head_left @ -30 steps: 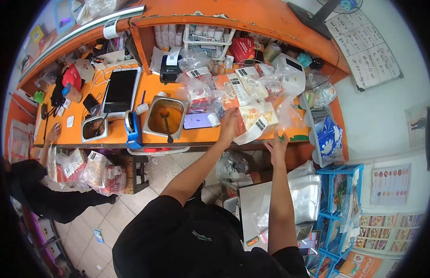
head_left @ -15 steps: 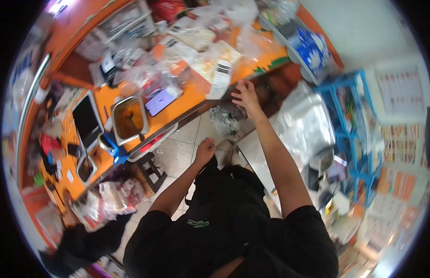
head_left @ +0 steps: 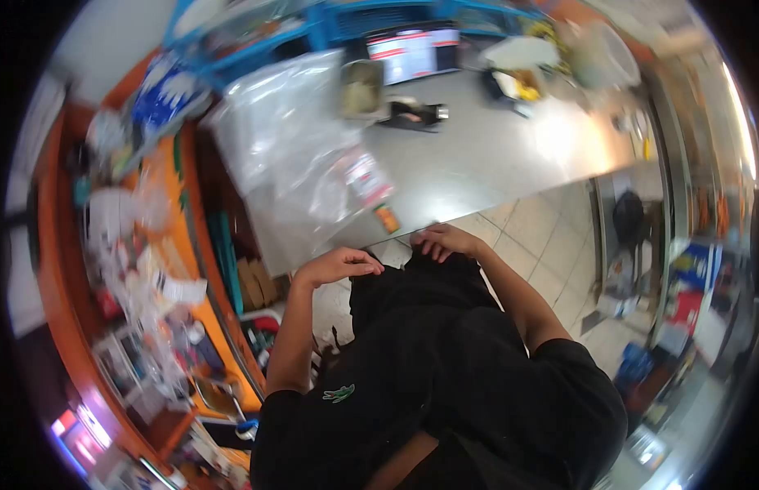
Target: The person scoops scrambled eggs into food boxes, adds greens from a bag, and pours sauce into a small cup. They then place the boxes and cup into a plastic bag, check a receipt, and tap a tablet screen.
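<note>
My left hand [head_left: 340, 266] is held in front of my waist at the near edge of a steel table [head_left: 445, 171], its fingers loosely bent with nothing visible in them. To its right, my right hand [head_left: 446, 242] hangs with fingers apart and curved down, holding nothing that shows. Just beyond the hands, a small orange-and-green packet [head_left: 386, 219] lies at the table's edge. Behind that is a plastic packet with a red-and-white label [head_left: 366, 177]. Large transparent plastic sheeting or bags [head_left: 277, 139] cover the table's left part.
At the table's back stand a metal container [head_left: 362, 88], a lit screen [head_left: 414, 54] and a black object [head_left: 412, 114]. An orange counter [head_left: 201, 282] with bagged goods runs along the left. Blue shelving [head_left: 314, 28] is behind; tiled floor [head_left: 531, 237] lies to the right.
My view has swung right, from the orange counter to the steel table. My right hand has drawn back from near the counter's edge to my waist, beside my left hand.
</note>
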Demonstrator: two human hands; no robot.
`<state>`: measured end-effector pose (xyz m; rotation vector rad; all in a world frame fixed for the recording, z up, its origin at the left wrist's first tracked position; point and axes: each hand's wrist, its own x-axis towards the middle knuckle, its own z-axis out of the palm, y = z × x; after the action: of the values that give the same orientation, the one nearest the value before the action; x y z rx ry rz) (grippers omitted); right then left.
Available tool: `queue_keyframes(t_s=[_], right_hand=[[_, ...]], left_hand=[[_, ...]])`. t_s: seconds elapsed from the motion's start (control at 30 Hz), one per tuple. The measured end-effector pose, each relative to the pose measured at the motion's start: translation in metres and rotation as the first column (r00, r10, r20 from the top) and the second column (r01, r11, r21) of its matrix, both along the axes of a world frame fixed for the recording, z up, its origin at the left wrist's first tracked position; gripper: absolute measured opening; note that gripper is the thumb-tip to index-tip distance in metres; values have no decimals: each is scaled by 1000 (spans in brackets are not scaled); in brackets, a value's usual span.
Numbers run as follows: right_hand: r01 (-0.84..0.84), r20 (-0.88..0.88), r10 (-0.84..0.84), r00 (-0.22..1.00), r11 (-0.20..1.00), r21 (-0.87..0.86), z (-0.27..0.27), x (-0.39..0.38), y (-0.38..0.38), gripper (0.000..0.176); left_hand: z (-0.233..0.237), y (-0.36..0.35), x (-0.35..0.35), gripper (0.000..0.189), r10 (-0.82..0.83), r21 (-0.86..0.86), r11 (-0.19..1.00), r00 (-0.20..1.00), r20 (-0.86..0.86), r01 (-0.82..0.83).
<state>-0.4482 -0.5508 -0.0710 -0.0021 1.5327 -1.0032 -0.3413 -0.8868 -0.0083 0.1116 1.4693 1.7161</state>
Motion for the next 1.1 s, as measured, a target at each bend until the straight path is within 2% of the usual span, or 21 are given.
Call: queue_keyframes(t_s=[0.03, 0.1, 0.17, 0.2, 0.23, 0.27, 0.3, 0.33, 0.4, 0.47, 0.53, 0.63, 0.73, 0.8, 0.83, 0.87, 0.9, 0.97, 1.0, 1.03, 1.1], right_hand=[[102, -84, -100, 992, 995, 23, -23, 0, 51, 44], [248, -195, -209, 958, 947, 206, -53, 10, 152, 44], [305, -156, -267, 951, 896, 323, -104, 36, 268, 44], [360, -185, -315, 931, 876, 319, -125, 57, 321, 42], [531, -146, -516, 844, 768, 358, -140, 82, 366, 42], [607, -141, -606, 783, 695, 385, -155, 111, 410, 40], [632, -193, -618, 762, 647, 426, -162, 137, 446, 36], [704, -244, -683, 689, 549, 450, -155, 161, 471, 36], [787, -230, -818, 527, 367, 495, -136, 199, 505, 36], [858, -169, -898, 406, 311, 408, -114, 225, 525, 36], [874, -91, -943, 319, 256, 412, -88, 215, 528, 35], [883, -79, -952, 295, 239, 405, -77, 167, 533, 31], [890, -191, -881, 433, 384, 246, -72, 82, 549, 30], [890, -295, -840, 456, 440, 122, -47, 18, 558, 29], [887, -336, -827, 451, 458, 63, -32, -12, 562, 29], [904, -352, -843, 406, 426, 22, -18, -36, 568, 27], [902, -391, -826, 407, 431, 29, -11, -49, 578, 26], [901, -466, -788, 401, 432, 44, 0, -67, 598, 24], [895, -500, -754, 425, 434, 106, 2, -70, 608, 23], [844, -528, -676, 514, 509, 170, -18, -58, 625, 22], [698, -442, -578, 686, 695, 175, -14, -45, 648, 22]], left_hand=[[22, 21, -32, 29, -57, 24, 998, 998, -21, 58], [51, 79, -100, 25, -177, 36, 983, 978, -107, 182], [72, 161, -161, 23, -270, 15, 960, 935, -230, 280], [84, 206, -186, 19, -291, 16, 951, 911, -293, 309], [92, 253, -205, 18, -258, 48, 959, 931, -258, 279], [98, 297, -220, 18, -225, 77, 966, 951, -212, 246], [99, 334, -241, 18, -189, 106, 972, 966, -175, 209], [92, 361, -266, 18, -180, -15, 983, 948, -263, 182], [55, 418, -295, 20, -166, -203, 975, 895, -415, 87], [12, 447, -319, 21, -47, -278, 960, 957, -286, -36], [5, 487, -360, 22, 34, -301, 948, 973, -229, -104], [4, 529, -384, 22, 76, -258, 959, 983, -165, -117], [-10, 591, -413, 20, 87, -195, 973, 982, -170, -120], [-17, 626, -435, 20, 73, -187, 977, 983, -167, -105], [-24, 644, -450, 20, 79, -177, 977, 969, -233, -122], [-32, 659, -466, 19, 88, -171, 975, 950, -299, -144], [-32, 673, -483, 19, 96, -169, 971, 927, -364, -167], [-22, 697, -523, 19, 141, -223, 920, 805, -576, -321], [-13, 710, -545, 19, 153, -231, 886, 724, -672, -402], [-7, 718, -568, 20, 103, -289, 841, 658, -746, -458], [4, 730, -606, 22, -41, -384, 725, 519, -854, -572]])
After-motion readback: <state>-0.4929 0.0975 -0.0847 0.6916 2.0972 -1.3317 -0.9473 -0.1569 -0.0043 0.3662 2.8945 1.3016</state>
